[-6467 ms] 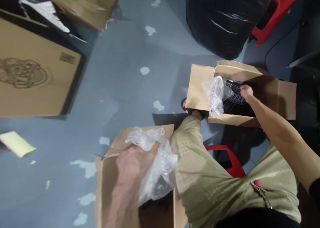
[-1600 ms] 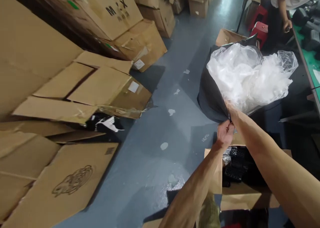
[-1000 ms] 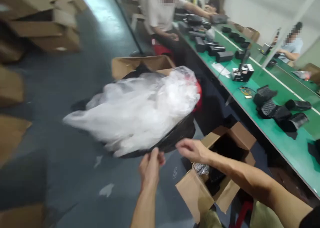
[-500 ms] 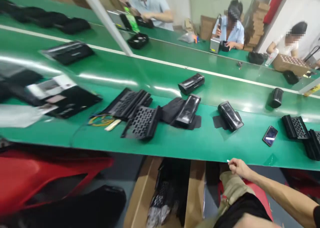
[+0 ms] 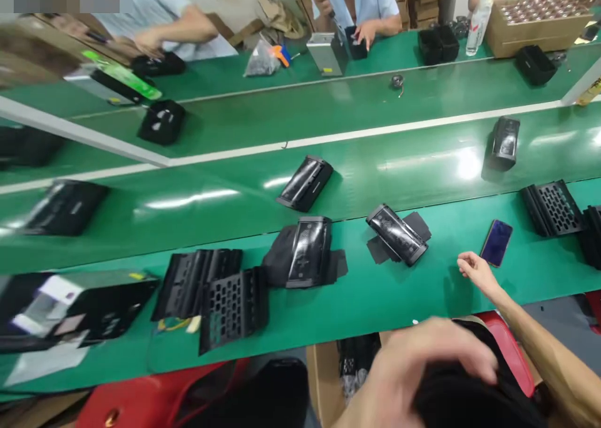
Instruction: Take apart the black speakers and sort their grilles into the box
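Note:
My right hand [image 5: 479, 273] hovers over the green table just left of a dark phone [image 5: 496, 243]. Its fingers are pinched together; whatever they hold, if anything, is too small to make out. Low in front of my body, my left hand [image 5: 422, 362] is blurred, fingers stretched and curved, with nothing visible in it. A tiny white piece [image 5: 415, 321] lies at the table's front edge. Left of my right hand, a glossy black housing [image 5: 398, 234] rests across a dark flat piece, and a similar black casing [image 5: 308, 253] lies farther left.
Perforated black panels [image 5: 235, 306] lie at left, with another perforated panel [image 5: 551, 208] at right. More black casings [image 5: 306, 183] sit beyond on the green surface [image 5: 375, 159]. A cardboard box [image 5: 323, 381] stands below the edge beside a red chair [image 5: 154, 393]. Co-workers sit across.
The view has shifted. My right hand has moved from the table's front edge to beside the phone. A white bit at its fingertips now appears on the edge. My left hand has come up into view.

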A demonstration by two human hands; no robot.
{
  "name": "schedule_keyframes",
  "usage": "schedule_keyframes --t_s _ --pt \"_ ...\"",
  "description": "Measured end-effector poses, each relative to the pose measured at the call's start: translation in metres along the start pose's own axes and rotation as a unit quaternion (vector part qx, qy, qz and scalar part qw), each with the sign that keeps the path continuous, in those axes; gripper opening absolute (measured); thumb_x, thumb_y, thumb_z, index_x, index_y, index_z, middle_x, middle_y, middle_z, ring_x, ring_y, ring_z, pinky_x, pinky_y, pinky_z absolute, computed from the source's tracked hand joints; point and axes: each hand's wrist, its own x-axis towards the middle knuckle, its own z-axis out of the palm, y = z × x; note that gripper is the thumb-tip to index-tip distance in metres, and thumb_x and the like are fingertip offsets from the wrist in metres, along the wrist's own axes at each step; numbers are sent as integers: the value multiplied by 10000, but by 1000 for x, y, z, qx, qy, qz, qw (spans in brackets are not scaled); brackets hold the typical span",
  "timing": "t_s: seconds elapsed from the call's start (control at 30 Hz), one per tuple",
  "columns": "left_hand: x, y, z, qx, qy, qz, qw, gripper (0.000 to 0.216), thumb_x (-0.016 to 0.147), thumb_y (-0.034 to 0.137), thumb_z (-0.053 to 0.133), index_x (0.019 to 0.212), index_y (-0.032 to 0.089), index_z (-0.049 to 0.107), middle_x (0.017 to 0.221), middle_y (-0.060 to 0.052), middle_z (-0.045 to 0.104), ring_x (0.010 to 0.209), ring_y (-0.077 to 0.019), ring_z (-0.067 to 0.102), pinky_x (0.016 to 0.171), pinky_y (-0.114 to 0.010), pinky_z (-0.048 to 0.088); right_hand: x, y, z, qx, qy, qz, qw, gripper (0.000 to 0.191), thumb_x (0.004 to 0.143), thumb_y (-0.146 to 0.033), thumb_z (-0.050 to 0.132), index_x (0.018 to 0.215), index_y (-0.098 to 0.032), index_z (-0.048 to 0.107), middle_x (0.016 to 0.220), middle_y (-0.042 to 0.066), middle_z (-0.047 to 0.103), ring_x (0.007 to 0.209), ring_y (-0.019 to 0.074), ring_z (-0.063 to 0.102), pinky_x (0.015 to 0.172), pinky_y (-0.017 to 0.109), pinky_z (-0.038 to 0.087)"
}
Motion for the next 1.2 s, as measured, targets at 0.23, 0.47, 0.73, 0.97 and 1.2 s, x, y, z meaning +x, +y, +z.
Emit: schedule_keyframes --t_s 0.23,0.47,0.73,0.97,1.2 --pt "90 -111 -105 87 321 -95 938 608 800 651 809 1138 155 707 1110 -170 774 915 -254 754 766 -364 628 -3 -24 100 -130 42 -153 979 1131 740 -613 853 1683 -252 342 1677 217 406 1528 457 445 1138 639 508" --pt "192 -115 -193 297 312 -8 903 494 973 495 611 1372 210 667 1501 -174 671 1380 -309 646 1164 -472 534 16 -48 151 -189 76 -139 969 1108 716 -334 859 1691 -224 344 1573 220 440 1483 476 474 1215 664 453" --pt "171 -96 -179 344 241 63 906 543 949 697 488 1102 223 705 1165 -135 766 1094 -327 714 1013 -478 584 -21 -46 77 -189 7 -248 950 1059 708 -271 847 1660 -235 386 1654 184 398 1563 357 435 1314 538 377" --pt "56 -146 -133 389 173 -55 903 672 874 923 388 716 284 525 722 -47 634 696 -269 627 712 -417 537 -64 -28 5 -265 -160 -222 925 1005 667 -116 763 1624 -202 465 1693 215 362 1570 367 438 1290 528 401" --pt "62 -170 -125 385 197 -145 890 747 791 992 376 731 274 575 743 -84 710 744 -309 696 733 -423 543 -35 -24 1 -291 -242 -189 906 1073 699 -185 857 1681 -214 425 1771 228 262 1622 408 355 1275 547 405"
